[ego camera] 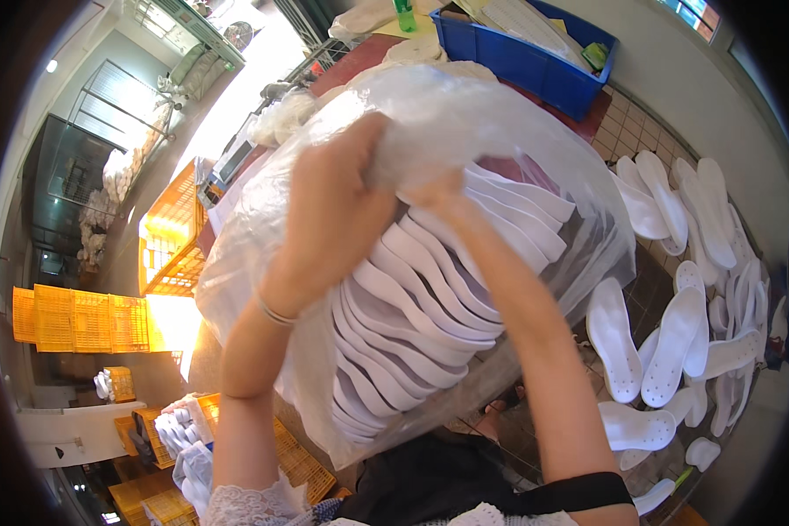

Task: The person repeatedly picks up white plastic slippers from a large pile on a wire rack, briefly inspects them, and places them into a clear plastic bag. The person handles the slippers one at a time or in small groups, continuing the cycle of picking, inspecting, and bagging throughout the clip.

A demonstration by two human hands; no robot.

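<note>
A large clear plastic bag (250,263) lies spread in front of me with rows of white shoe insoles (414,302) packed on edge inside it. My left hand (342,204) is closed on gathered film near the bag's middle. Close beside it, my right hand (439,189) is at the film just above the insoles. Its fingers are blurred and partly hidden, so its hold is unclear. More insoles (523,210) fan out beyond my right wrist, partly under the film.
A blue plastic bin (519,56) stands on the red tabletop (361,59) at the back, near a green bottle (404,16). Many loose insoles (674,348) lie to the right on the tiles. Yellow crates (92,319) stand at left, others (302,454) at lower left.
</note>
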